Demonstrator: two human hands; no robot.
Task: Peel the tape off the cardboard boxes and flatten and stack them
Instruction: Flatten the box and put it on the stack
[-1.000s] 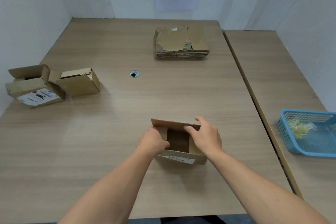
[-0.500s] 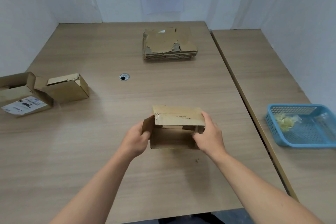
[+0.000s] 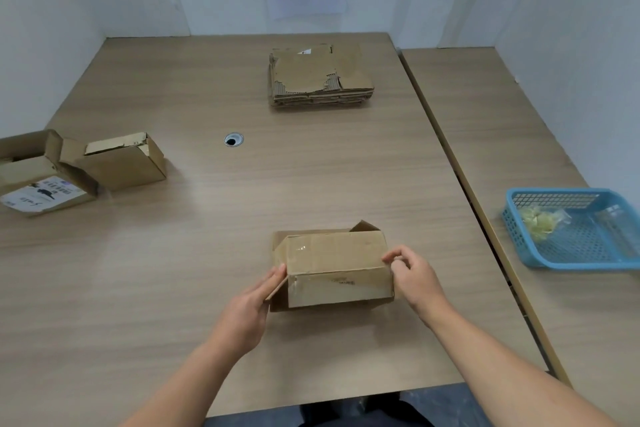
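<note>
Holding the box [image 3: 337, 267] from both ends, the two grips sit close to the person on the counter [image 3: 207, 218]. Seen from the head, the left grip [image 3: 258, 298] pinches the flap at the box's left end, thumb on top, I think so the box will not slide. The right grip [image 3: 412, 270] has its fingers curled at the top right edge, where the shiny tape [image 3: 301, 248] runs out. It looks like it is picking at the tape, but I cannot tell if it has any yet. Far ahead of both grips lies the stack of flat boxes [image 3: 320, 80], where this one should go later. Well to the left of the left grip wait two open boxes [image 3: 121, 163]. Off to the right of the right grip is a blue basket [image 3: 571, 229], likely for peeled tape.
</note>
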